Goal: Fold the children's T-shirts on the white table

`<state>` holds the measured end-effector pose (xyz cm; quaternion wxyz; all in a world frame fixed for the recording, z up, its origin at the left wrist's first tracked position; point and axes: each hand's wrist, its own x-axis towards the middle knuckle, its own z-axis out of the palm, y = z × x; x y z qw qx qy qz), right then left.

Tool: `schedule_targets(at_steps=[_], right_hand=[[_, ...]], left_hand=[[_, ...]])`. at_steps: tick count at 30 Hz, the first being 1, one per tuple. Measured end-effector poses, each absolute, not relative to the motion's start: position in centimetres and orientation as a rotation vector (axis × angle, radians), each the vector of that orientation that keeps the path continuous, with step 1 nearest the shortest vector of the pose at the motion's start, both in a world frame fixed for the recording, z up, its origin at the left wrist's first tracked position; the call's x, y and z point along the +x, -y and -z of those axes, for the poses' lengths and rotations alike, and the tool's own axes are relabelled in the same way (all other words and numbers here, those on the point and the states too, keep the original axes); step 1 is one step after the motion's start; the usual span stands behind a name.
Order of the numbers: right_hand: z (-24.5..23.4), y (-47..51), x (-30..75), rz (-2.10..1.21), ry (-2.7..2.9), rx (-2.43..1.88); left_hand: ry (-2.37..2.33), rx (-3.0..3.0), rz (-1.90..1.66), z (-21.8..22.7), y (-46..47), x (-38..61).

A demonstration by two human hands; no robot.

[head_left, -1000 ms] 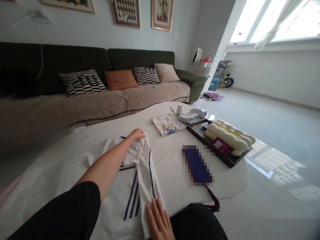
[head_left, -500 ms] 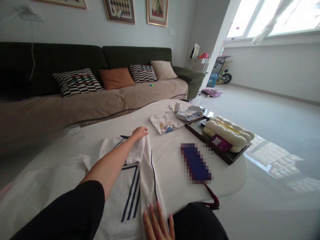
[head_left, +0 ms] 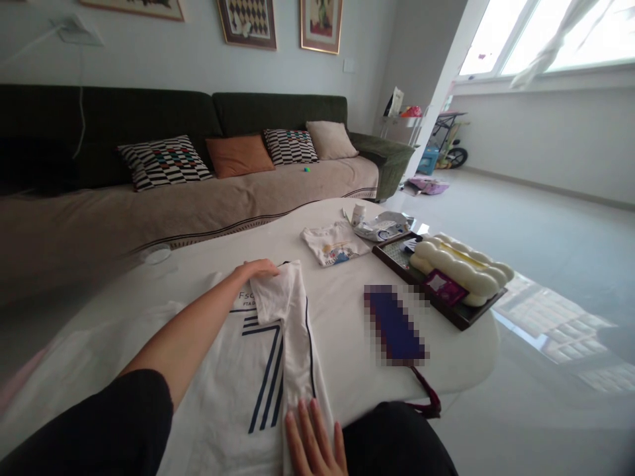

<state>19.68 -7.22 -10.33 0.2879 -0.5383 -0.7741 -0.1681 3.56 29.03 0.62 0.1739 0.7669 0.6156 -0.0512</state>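
Over on the left of the frame the left arm in its black sleeve reaches up across the white jersey [head_left: 233,390] that lies flat on the white table [head_left: 342,311]; the jersey takes up the lower left and centre, navy stripes showing, with its right side already turned in as a long narrow strip; so I'd say the step in hand is folding the side and sleeve inward. The left hand [head_left: 258,269] sits at the top of that strip, just left of centre; fingers are curled together over the bunched sleeve cloth, and it looks like a grip rather than a flat press, though the fingertips are hidden under the hand. Bottom centre, the right hand [head_left: 312,444] lies flat on the near end of the folded strip; fingers straight and a little apart, holding nothing, just pinning the cloth down.

My guess for the next move: the sleeve needs laying flat along the strip with no lump under it, and the near end should stay pinned so the fold line keeps straight.

Further right, a small folded tee [head_left: 333,244] lies above centre, well apart from the jersey; a blurred navy thing [head_left: 394,324] sits right of the strip, not touching it; at centre right a dark tray [head_left: 461,316] carries a bumpy cream object [head_left: 464,264]; behind everything a dark green sofa [head_left: 278,112] runs along the wall.
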Motion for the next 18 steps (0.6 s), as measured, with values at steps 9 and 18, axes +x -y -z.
schedule_targets(at_steps=[9,18], right_hand=[[11.0,7.7,19.7,0.351,2.117,-1.468],[10.8,8.1,19.2,0.247,2.058,-1.525]], left_hand=[[-2.038,2.171,-0.148,1.0,-26.8,0.7],[-2.290,1.782,-0.346,0.4,-23.3,-12.7]])
